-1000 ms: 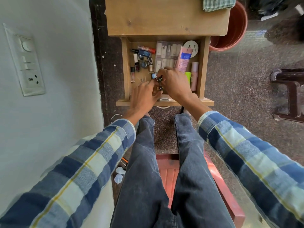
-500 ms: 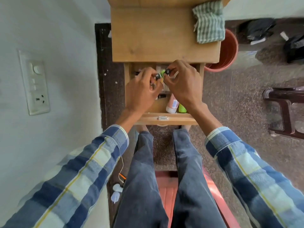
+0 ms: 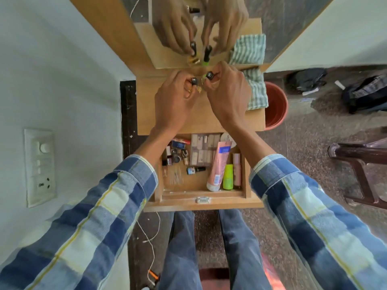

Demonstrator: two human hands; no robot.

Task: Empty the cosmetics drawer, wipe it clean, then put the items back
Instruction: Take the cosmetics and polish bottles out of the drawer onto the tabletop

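Wooden desk [image 3: 167, 114] by mirror: my left hand [image 3: 174, 101] and right hand [image 3: 227, 95] each pinch a small glass polish bottle by its cap, light, breakable, above the open drawer [image 3: 201, 204].

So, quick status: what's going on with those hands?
Left hand and right hand each grip a small bottle over the tabletop. Drawer open, still full. Nothing in the way.

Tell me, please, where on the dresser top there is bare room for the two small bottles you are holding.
Bare wood lies on the dresser top left of the left hand, and along its front edge between the wrists. The right side is taken by the striped cloth. The drawer below is crowded with cosmetics.
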